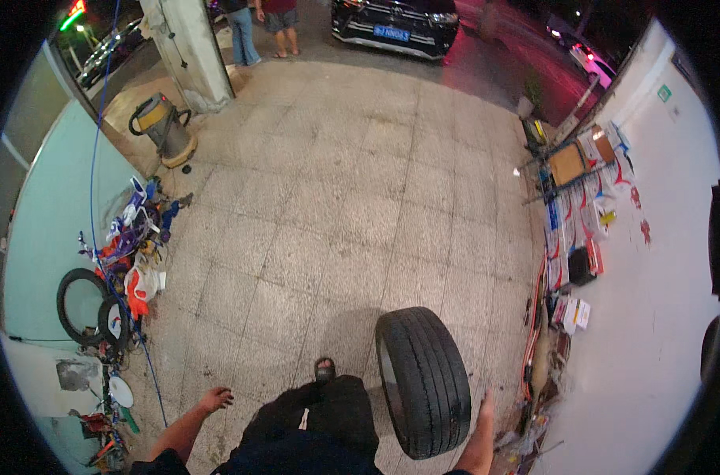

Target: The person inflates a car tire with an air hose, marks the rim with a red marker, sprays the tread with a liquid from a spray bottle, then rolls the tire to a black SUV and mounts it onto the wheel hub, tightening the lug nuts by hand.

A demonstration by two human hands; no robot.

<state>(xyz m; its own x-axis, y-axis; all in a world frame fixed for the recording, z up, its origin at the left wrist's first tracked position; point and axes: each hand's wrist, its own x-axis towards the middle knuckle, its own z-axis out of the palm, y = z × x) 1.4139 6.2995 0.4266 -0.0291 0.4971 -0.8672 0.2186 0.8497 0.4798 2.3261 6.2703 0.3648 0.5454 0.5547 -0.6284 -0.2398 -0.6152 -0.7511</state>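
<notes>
A black car tire (423, 380) stands upright on the tiled floor, just right of my legs, its grooved tread toward the camera. My right hand (483, 408) is beside the tire's right side, fingers stretched out; I cannot tell whether it touches the rubber. On the other side of my body, my left hand (216, 400) hangs in the air with loosely bent fingers apart and nothing in them. My sandalled foot (324, 367) shows ahead of my dark trousers.
Left wall: tangled clutter (130, 237), smaller tires (69, 309), a blue hose (150, 372), a vacuum cleaner (164, 131). Right wall: stacked boxes (570, 313), a rack (566, 166), cables. Beyond the entrance, two people (285, 28) stand near a pillar (178, 55) and a parked black car (392, 20).
</notes>
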